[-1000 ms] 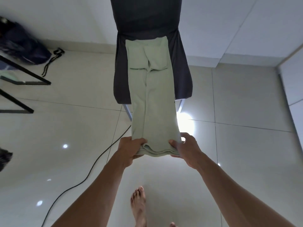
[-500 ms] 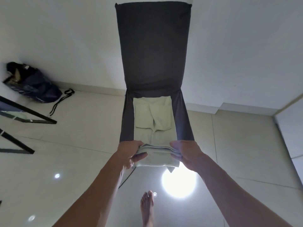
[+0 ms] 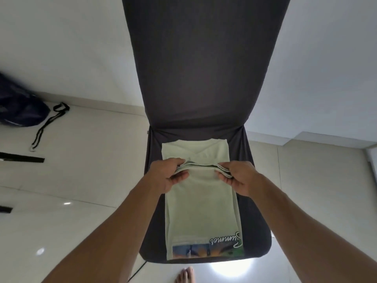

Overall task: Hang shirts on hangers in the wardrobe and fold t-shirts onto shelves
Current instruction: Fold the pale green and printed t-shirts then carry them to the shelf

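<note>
A pale green t-shirt (image 3: 201, 199) lies folded lengthwise on the seat of a dark chair (image 3: 195, 78). The left hand (image 3: 170, 175) and right hand (image 3: 237, 177) each pinch a corner of its folded-over edge, thumbs underneath, fingers curled on top. Nearer than both grips, a printed picture shows, seemingly lettered "Summer".

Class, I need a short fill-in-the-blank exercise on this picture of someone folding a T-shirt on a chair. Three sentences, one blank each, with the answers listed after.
1. The pale green T-shirt lies on the seat of a dark ____.
2. The left hand and right hand both pinch the shirt's folded ____.
3. The word printed near the shirt's nearest end reads ____.

Missing words: chair; edge; Summer
</note>
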Available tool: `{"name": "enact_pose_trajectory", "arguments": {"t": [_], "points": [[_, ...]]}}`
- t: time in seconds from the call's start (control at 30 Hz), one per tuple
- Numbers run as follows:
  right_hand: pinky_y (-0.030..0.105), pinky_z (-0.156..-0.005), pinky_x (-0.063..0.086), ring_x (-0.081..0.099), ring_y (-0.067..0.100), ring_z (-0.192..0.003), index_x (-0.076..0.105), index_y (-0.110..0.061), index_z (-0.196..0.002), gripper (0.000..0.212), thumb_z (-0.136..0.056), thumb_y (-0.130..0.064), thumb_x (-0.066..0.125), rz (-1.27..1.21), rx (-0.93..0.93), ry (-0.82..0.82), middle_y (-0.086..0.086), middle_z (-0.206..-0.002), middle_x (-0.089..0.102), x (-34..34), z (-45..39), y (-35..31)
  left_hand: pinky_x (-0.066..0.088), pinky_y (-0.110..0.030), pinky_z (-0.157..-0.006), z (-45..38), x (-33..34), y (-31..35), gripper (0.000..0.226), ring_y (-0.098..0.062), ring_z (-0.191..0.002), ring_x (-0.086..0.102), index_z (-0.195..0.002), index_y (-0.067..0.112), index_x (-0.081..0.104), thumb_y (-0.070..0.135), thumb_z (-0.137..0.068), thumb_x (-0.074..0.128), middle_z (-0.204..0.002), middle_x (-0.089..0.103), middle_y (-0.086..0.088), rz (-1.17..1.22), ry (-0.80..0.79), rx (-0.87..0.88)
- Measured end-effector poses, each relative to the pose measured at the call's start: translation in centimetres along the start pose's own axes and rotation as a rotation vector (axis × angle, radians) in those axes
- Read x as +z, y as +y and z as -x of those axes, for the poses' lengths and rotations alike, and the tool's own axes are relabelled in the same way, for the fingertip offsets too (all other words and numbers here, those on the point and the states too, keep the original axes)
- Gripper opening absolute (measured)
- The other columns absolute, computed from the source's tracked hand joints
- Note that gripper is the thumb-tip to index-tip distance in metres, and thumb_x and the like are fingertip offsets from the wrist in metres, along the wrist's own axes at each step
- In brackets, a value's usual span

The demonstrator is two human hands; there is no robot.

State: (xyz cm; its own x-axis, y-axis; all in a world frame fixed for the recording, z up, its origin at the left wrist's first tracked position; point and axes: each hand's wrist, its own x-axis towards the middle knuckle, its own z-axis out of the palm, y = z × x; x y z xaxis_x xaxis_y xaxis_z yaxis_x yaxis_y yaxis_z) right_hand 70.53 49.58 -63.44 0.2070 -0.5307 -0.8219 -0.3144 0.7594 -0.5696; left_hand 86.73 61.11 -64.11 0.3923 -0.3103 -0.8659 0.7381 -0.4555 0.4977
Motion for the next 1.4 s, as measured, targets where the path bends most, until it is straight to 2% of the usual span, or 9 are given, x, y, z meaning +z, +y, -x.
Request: {"name": "enact_pose_trajectory", "arguments": {"t": [0.17, 0.23, 0.33, 0.4, 0.53, 0.87, 1.07, 1.23, 1.4], "points": [[0.026, -0.055, 0.057, 0.069, 0.018, -0.063, 0.069, 0.005, -0.100, 0.019, -0.087, -0.009, 0.074, -0.109, 0.041, -0.105, 0.015, -0.080, 0.070, 0.8, -4.4, -1.2, 0.061, -0.034, -0.080, -4.3, 0.5, 1.2, 0.040, -0.014, -0.068, 0.061, -0.097, 0.006, 0.073, 0.015, -0.064, 0.094, -0.077, 0.067, -0.005, -0.144, -0.138, -0.013], [0.027, -0.064, 0.058, 0.068, 0.018, -0.068, 0.071, 0.001, -0.099, 0.022, -0.081, -0.008, 0.080, -0.016, 0.055, -0.184, 0.012, -0.081, 0.070, 0.6, -5.6, -0.9, 0.060, -0.031, -0.073, -6.0, 0.0, 0.7, 0.050, -0.015, -0.074, 0.064, -0.103, 0.004, 0.073, 0.002, -0.057, 0.094, -0.085, 0.070, -0.004, -0.329, -0.163, 0.014], [0.024, -0.053, 0.051, 0.063, 0.017, -0.065, 0.067, -0.004, -0.086, 0.010, -0.083, -0.003, 0.077, 0.314, -0.029, -0.081, 0.008, -0.075, 0.064, 0.7, -7.2, 0.2, 0.053, -0.029, -0.063, -8.3, -0.8, -0.4, 0.026, -0.021, -0.071, 0.065, -0.091, 0.010, 0.070, 0.015, -0.069, 0.083, -0.086, 0.070, -0.006, -0.659, 0.076, 0.184], [0.026, -0.047, 0.041, 0.053, 0.017, -0.058, 0.060, -0.013, -0.072, 0.024, -0.089, -0.025, 0.072, 0.555, -0.152, 0.078, 0.003, -0.067, 0.055, 0.9, -8.2, 0.5, 0.052, -0.030, -0.069, -9.1, -0.9, -0.6, 0.023, -0.022, -0.081, 0.065, -0.092, 0.012, 0.070, 0.032, -0.082, 0.076, -0.091, 0.069, -0.004, -0.764, 0.198, 0.302], [0.027, -0.051, 0.036, 0.054, 0.018, -0.065, 0.057, -0.016, -0.065, 0.040, -0.093, -0.043, 0.062, 0.672, -0.253, 0.211, 0.001, -0.070, 0.057, 1.4, -9.3, -1.0, 0.046, -0.028, -0.074, -9.6, -0.3, 0.1, 0.032, -0.018, -0.084, 0.062, -0.096, 0.010, 0.069, 0.041, -0.088, 0.072, -0.094, 0.068, -0.001, -0.664, 0.259, 0.432], [0.028, -0.065, 0.042, 0.056, 0.018, -0.071, 0.063, -0.016, -0.077, 0.032, -0.096, -0.042, 0.059, 0.621, -0.304, 0.276, 0.003, -0.084, 0.061, 2.2, -12.0, -1.7, 0.053, -0.036, -0.075, -12.5, 1.4, 1.0, 0.036, -0.026, -0.078, 0.063, -0.068, 0.015, 0.057, 0.041, -0.088, 0.072, -0.073, 0.061, 0.000, -0.655, 0.365, 0.497], [0.032, -0.074, 0.043, 0.052, 0.017, -0.082, 0.059, -0.023, -0.112, 0.029, -0.093, -0.044, 0.064, 0.661, -0.373, 0.301, -0.003, -0.097, 0.058, 2.2, -11.3, -0.4, 0.046, -0.032, -0.077, -11.7, 1.7, -0.1, 0.048, -0.019, -0.093, 0.058, -0.117, 0.013, 0.056, 0.045, -0.087, 0.073, -0.105, 0.062, 0.002, -0.715, 0.390, 0.549], [0.043, -0.079, 0.053, 0.061, 0.027, -0.104, 0.041, -0.030, -0.130, 0.041, -0.096, -0.041, 0.060, 0.740, -0.460, 0.355, 0.002, -0.121, 0.064, 1.9, -9.0, 2.3, 0.047, -0.039, -0.075, -9.6, 0.7, -3.4, 0.056, -0.028, -0.105, 0.062, -0.131, 0.024, 0.038, 0.046, -0.089, 0.069, -0.118, 0.062, -0.006, -0.731, 0.468, 0.600], [0.039, -0.071, 0.049, 0.062, 0.029, -0.091, 0.037, -0.031, -0.130, 0.040, -0.096, -0.039, 0.059, 0.785, -0.389, 0.359, 0.003, -0.110, 0.066, 0.1, -5.8, 5.7, 0.053, -0.044, -0.079, -6.2, -1.1, -8.1, 0.049, -0.031, -0.100, 0.064, -0.127, 0.022, 0.039, 0.040, -0.091, 0.068, -0.111, 0.065, -0.007, -0.747, 0.441, 0.547]]}}
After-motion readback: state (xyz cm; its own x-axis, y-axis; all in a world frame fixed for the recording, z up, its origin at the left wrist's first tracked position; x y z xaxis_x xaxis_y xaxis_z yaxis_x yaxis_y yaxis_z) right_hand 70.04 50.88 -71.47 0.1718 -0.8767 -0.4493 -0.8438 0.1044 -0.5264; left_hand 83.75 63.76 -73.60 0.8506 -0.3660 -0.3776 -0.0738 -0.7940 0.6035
